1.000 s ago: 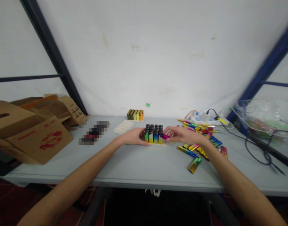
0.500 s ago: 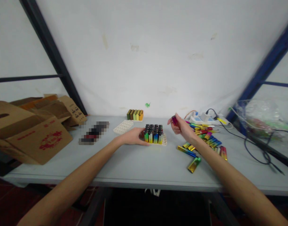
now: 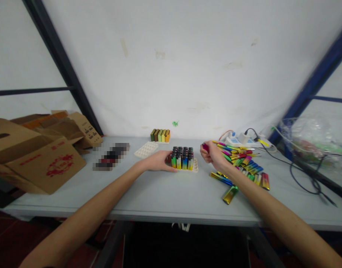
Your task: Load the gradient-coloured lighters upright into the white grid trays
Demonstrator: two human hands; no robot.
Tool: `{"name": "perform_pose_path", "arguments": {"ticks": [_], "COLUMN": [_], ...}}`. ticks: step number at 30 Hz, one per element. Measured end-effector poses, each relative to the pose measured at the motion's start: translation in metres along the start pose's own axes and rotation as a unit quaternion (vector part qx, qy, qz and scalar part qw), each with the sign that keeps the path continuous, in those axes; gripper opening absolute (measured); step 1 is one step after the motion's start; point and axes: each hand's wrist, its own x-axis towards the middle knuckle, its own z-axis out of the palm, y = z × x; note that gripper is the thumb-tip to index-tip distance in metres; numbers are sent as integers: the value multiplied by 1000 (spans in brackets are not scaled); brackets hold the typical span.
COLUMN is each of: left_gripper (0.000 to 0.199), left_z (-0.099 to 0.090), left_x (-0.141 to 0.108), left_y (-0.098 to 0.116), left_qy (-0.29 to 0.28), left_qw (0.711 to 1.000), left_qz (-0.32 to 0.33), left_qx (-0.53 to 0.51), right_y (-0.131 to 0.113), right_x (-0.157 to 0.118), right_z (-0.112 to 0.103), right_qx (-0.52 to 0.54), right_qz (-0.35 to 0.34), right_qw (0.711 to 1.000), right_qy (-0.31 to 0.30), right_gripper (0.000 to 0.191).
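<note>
Several shiny lighters (image 3: 183, 159) with black tops stand upright in rows in a white tray (image 3: 195, 166), whose right end shows bare pockets. My left hand (image 3: 162, 161) is wrapped round the left side of this group, thumb at the front and fingers behind. To the right of the tray, above the table, my right hand (image 3: 211, 153) is closed round a dark red lighter (image 3: 205, 147); only its end sticks out of the fist. Behind and under my right forearm lies a loose pile of metallic coloured lighters (image 3: 253, 167). One green and gold lighter (image 3: 230, 195) rests nearer the front edge.
A white pocketed tray (image 3: 146, 149) lies behind my left hand, and a block of green, brown and yellow lighters (image 3: 160, 135) stands by the wall. Cardboard boxes (image 3: 48, 163) sit at left beside a pixelated dark object (image 3: 111, 157). A power strip (image 3: 240, 140), cables and plastic bags are at right.
My right hand has moved slightly down and turned, its fingers curling further round the red lighter. My left hand and the tray have stayed in place.
</note>
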Motion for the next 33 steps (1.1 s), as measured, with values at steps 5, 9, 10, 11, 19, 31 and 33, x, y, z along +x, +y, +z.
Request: {"name": "perform_pose_path", "arguments": {"ticks": [5,9,10,11,19,31,33], "left_gripper": [67,67,68,68,66,68,68], "left_z": [-1,0,0,0,-1,0,0], "left_x": [0,0,0,0,0,1,1], "left_y": [0,0,0,0,1,1,0], "left_qy": [-4,-4,-3,-2,-3,2,1], "left_qw": [1000,1000,1000,1000,1000,1000,1000], "left_qz": [-4,-2,-2,-1,-5,-3,-5], "left_qx": [11,9,8,8,2,-5,-2], "right_y": [0,1,1,2,5,23,26], "right_x": [0,3,4,5,12,17,17], "right_z": [-1,-6,-8,-9,-17,-23,-23], "right_qx": [-6,25,32,38,-42,-213,-241], "right_qz": [6,15,17,15,-112,-144,-142], "right_qw": [1000,998,997,997,992,966,960], "right_qy": [-6,-50,-62,-67,38,14,10], "right_gripper": [34,51,56,60,51,40,37]}}
